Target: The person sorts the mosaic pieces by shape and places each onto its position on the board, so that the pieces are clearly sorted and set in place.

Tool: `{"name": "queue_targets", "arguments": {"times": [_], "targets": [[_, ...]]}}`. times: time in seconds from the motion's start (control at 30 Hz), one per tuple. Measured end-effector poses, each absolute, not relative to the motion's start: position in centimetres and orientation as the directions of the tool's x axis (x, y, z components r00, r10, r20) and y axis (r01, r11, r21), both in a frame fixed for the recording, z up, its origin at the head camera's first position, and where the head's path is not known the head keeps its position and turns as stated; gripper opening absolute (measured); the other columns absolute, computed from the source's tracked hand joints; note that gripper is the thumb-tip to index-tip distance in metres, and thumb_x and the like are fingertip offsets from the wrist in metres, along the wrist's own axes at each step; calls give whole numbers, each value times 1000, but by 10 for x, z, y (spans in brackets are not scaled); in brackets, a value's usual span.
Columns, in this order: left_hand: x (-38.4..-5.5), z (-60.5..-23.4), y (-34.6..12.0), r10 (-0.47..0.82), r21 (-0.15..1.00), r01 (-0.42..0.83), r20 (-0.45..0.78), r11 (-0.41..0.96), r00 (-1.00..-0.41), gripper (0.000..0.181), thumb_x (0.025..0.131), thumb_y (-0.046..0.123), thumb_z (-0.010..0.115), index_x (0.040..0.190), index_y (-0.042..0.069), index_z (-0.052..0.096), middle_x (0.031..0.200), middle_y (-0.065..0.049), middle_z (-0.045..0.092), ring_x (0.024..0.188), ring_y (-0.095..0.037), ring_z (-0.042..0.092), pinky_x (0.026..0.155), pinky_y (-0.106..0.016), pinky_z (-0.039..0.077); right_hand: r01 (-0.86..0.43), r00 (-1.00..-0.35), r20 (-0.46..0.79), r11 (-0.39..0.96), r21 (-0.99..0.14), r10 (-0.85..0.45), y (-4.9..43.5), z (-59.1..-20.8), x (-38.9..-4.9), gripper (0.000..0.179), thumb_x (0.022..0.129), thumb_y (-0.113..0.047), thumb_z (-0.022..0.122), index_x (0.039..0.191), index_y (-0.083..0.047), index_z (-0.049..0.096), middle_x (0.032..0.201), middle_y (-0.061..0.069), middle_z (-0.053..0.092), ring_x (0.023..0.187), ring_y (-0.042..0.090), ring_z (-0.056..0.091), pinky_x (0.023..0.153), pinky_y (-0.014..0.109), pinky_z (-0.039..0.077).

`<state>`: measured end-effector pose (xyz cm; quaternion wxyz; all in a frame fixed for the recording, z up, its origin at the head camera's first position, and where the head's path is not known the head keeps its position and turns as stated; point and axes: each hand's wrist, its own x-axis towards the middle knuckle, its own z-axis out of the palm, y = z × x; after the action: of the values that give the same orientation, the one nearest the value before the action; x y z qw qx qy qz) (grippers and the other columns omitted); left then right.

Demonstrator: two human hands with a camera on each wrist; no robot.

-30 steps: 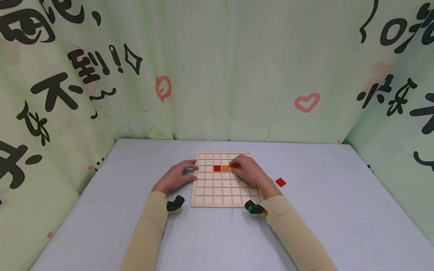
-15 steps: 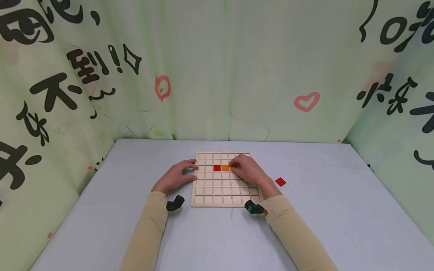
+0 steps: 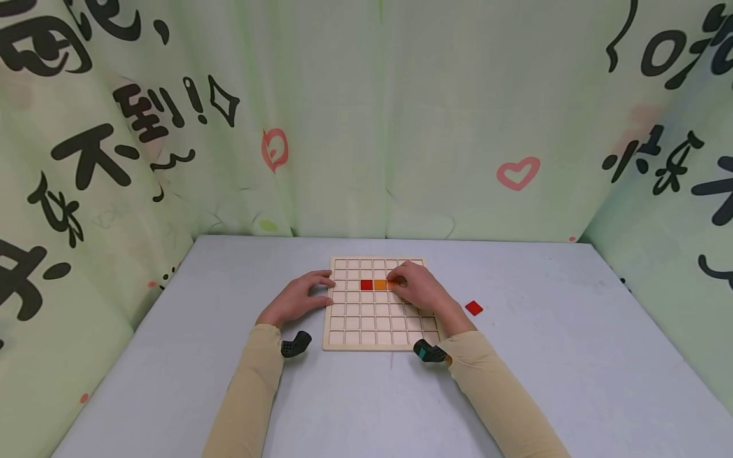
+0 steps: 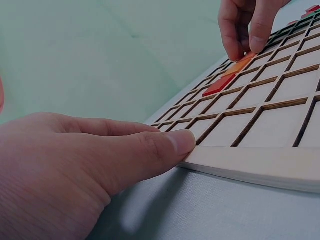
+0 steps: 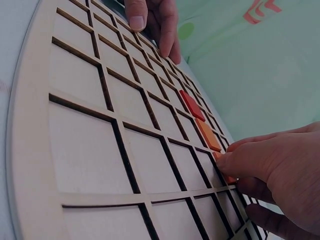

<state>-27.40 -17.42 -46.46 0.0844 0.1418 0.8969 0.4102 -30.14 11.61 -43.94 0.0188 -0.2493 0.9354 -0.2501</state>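
Observation:
A square wooden grid board [image 3: 366, 323] lies on the table, with a red tile [image 3: 366, 285] and an orange tile [image 3: 380, 285] side by side in its cells. My right hand [image 3: 419, 287] pinches another orange tile [image 5: 230, 179] between thumb and fingers, at the cell just right of the first orange one. This tile is mostly hidden by the fingers. At the board's left edge rests my left hand [image 3: 302, 296]; its thumb [image 4: 172, 145] touches the rim and its fingers lie fairly straight against the frame farther up.
A loose red tile [image 3: 474, 308] lies on the white table [image 3: 343, 407] right of the board, beside my right wrist. Some red and green pieces [image 4: 311, 12] show beyond the board in the left wrist view. A printed curtain [image 3: 343, 127] hangs behind and at both sides.

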Motion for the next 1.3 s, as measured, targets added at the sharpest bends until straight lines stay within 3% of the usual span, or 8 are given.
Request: {"name": "queue_targets", "arguments": {"times": [0.53,0.73,1.3], "targets": [[-274,-465,-173,328,756,195,-28,625,-944,37,89,24,74,123,12,66,151,-3,43,143,-26,31,117,-43,29,-409,-898,85,750,-520,-432,131,-436,-298,26,92,-10,64,116,-1,67,114,12,64,105,28,58,95,43,50],[-274,-465,-173,320,745,188,-35,640,-947,37,89,24,73,123,12,65,151,-4,42,143,-27,31,117,-44,29,-371,-917,86,752,-545,-390,152,-432,-292,27,94,-11,62,118,-2,66,112,12,62,101,28,58,90,45,51],[-274,-465,-174,314,745,176,-48,643,-948,39,89,25,73,125,12,65,152,-2,41,144,-26,29,117,-43,28,-240,-967,51,820,-519,-250,223,-434,-274,35,95,-17,63,126,0,62,122,18,60,110,36,56,90,49,53]]}}
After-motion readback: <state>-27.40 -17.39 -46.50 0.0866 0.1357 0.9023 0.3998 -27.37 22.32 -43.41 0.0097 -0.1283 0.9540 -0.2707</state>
